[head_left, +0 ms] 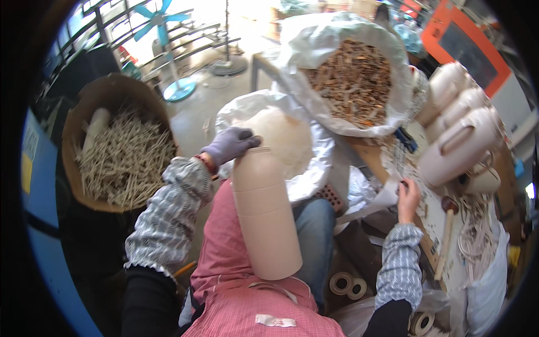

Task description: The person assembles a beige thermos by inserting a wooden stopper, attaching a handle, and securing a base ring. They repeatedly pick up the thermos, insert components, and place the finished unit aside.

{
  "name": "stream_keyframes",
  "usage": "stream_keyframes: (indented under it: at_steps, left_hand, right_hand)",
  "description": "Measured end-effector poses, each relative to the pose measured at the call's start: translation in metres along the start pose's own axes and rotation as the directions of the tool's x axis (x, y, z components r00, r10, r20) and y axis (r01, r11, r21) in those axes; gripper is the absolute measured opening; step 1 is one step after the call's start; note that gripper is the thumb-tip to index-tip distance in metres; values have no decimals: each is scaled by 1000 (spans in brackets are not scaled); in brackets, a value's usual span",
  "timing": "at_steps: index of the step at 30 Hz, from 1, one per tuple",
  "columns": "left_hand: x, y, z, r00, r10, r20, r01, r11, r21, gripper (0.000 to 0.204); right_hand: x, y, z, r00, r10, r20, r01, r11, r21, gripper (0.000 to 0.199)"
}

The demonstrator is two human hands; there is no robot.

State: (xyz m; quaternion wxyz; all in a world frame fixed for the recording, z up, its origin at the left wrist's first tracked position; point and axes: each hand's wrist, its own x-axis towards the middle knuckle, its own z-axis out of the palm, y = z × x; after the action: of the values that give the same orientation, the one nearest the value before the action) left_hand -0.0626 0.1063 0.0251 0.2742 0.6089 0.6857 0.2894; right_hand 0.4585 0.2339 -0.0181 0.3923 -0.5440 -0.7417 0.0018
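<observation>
Head view: left fingers (243, 136) clamped on beige cylinder (268, 219), right fingers (412, 191) curled, grip unclear.

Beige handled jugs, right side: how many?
3 clearly visible, in a row: front jug, middle jug, back jug. Partly hidden beige piece below might be a fourth; others could be hidden behind.

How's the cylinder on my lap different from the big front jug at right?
The cylinder shows no handle; the jug has a looped handle. Your left hand touches the cylinder; the jug sits untouched on the bench. Both are pale.
</observation>
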Motion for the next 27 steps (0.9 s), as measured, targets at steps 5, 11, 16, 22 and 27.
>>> stream_keyframes:
  at_steps: [5,11,16,22,27]
  left_hand:
    - [-35,-20,-3,998,57,-4,-55,935,-350,47]
    - [-75,-31,1,961,277,5,-257,897,-360,81]
    - [-80,-26,16,931,357,-79,-366,913,-179,62]
    - [-85,-33,18,910,404,-91,-412,906,-96,48]
    - [-88,-27,11,899,438,-34,-438,898,-24,64]
  right_hand:
    - [-35,-88,-17,976,-217,32,219,955,-199,9]
    - [-107,-225,36,841,-22,540,-436,563,702,6]
    - [-124,-284,76,798,-192,572,-365,602,711,7]
    - [-120,-301,80,798,-196,570,-241,763,600,13]
    - [-118,-297,87,780,-191,596,-256,772,582,13]
